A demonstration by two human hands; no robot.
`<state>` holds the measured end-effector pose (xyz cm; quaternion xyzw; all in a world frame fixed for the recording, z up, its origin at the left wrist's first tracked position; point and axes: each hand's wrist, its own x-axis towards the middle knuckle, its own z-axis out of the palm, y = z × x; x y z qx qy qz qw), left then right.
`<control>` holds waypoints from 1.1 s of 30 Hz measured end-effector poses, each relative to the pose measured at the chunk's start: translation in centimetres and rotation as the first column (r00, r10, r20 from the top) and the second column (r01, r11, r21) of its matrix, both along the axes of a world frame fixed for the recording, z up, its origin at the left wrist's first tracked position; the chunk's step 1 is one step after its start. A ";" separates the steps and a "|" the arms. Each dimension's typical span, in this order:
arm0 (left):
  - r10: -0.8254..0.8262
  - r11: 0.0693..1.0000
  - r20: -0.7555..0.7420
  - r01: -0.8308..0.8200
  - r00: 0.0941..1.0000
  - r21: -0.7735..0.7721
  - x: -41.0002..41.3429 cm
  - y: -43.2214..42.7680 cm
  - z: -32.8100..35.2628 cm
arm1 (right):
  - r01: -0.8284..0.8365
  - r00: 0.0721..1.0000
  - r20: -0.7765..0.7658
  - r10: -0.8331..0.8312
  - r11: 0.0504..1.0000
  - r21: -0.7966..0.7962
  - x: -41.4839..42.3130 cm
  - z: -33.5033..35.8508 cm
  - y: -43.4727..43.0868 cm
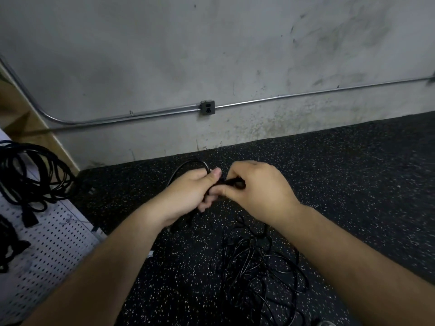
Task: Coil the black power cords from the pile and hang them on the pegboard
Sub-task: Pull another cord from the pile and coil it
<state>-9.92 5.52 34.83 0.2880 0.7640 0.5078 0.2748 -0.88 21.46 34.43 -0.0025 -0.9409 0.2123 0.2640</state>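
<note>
where the two hands meet at mid-scene, head view, the left hand point(188, 191) is clamped round a black power cord point(188, 164), fingers curled about it and thumb laid over the top. a loop of this cord arches out on the far side of the left fist. the right hand point(259, 191) touches the left and pinches the cord's thick plug end point(235, 184) between thumb and curled fingers. the cord is plain black, smooth and thin. the pile point(259, 267) of loose black cords lies tangled on the speckled dark floor point(353, 184), nearer than the hands and below the right forearm. at left, a white pegboard point(47, 250) carries coiled cords point(30, 175), one plug hanging down. on the far wall, a grey outlet box point(207, 107) sits on a metal conduit point(306, 95).
</note>
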 end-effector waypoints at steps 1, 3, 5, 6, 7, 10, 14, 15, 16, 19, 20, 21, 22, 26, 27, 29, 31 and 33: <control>-0.029 0.999 0.102 0.027 0.994 0.020 0.3 0.1 0.2 | -0.048 0.999 0.014 0.049 0.996 -0.070 0.0 0.0 0.4; -0.122 0.992 0.240 0.122 0.963 0.016 0.8 0.2 0.8 | -0.227 0.966 0.062 0.250 0.941 -0.251 0.1 0.4 1.3; -0.220 0.971 0.287 0.238 0.932 -0.027 1.2 0.2 1.3 | -0.373 0.877 0.142 0.458 0.838 -0.398 0.1 0.4 2.0; -0.249 0.961 0.304 0.273 0.920 -0.038 1.3 0.1 1.5 | -0.391 0.826 0.194 0.529 0.787 -0.477 0.2 0.3 2.0; -0.264 0.955 0.317 0.292 0.911 -0.044 1.4 0.0 1.7 | -0.378 0.782 0.226 0.580 0.731 -0.568 0.1 0.1 2.0; -0.233 0.965 0.340 0.260 0.911 -0.035 1.1 -0.3 1.8 | -0.313 0.771 0.242 0.589 0.681 -0.662 -0.3 -0.6 2.1; -0.094 0.994 0.281 0.075 0.955 0.077 -0.6 -0.9 1.4 | -0.227 0.822 0.298 0.485 0.759 -0.610 -0.5 -1.1 2.1; -0.066 0.993 0.262 0.038 0.963 0.108 -0.8 -0.9 1.3 | -0.218 0.838 0.286 0.464 0.766 -0.605 -0.4 -1.2 1.9; -0.040 0.991 0.244 0.008 0.969 0.133 -0.9 -0.9 1.2 | -0.208 0.852 0.264 0.451 0.756 -0.621 -0.4 -1.1 1.6; 0.035 0.978 0.212 -0.078 0.977 0.195 -1.1 -0.6 0.9 | -0.177 0.874 0.159 0.459 0.605 -0.777 -0.5 -0.8 1.1; 0.045 0.972 0.239 -0.099 0.970 0.215 -1.2 -0.5 0.9 | -0.179 0.890 0.123 0.440 0.584 -0.791 -0.7 -0.8 1.1; 0.032 0.967 0.287 -0.103 0.957 0.233 -1.3 -0.5 0.8 | -0.182 0.914 0.106 0.393 0.627 -0.757 -0.9 -0.9 1.2; -0.005 0.967 0.338 -0.082 0.941 0.242 -1.4 -0.5 0.8 | -0.180 0.934 0.102 0.342 0.698 -0.693 -1.1 -1.1 1.3; -0.122 0.986 0.323 0.078 0.939 0.147 -1.1 -0.8 0.7 | -0.191 0.958 0.137 0.252 0.917 -0.350 -1.2 -1.3 1.3; -0.130 0.987 0.313 0.093 0.941 0.131 -1.2 -1.1 0.8 | -0.207 0.956 0.144 0.257 0.933 -0.293 -1.1 -1.2 1.2; -0.175 0.981 0.371 0.131 0.912 0.141 -1.9 -1.8 1.1 | -0.234 0.954 0.140 0.265 0.950 -0.207 -1.0 -0.9 1.0; -0.268 0.960 0.493 0.185 0.828 0.210 -2.7 -2.3 1.5 | -0.232 0.955 0.149 0.255 0.960 -0.156 -1.2 -0.8 0.9; -0.311 0.945 0.549 0.192 0.776 0.264 -3.0 -2.4 1.3 | -0.215 0.959 0.162 0.231 0.970 -0.111 -1.2 -0.9 0.7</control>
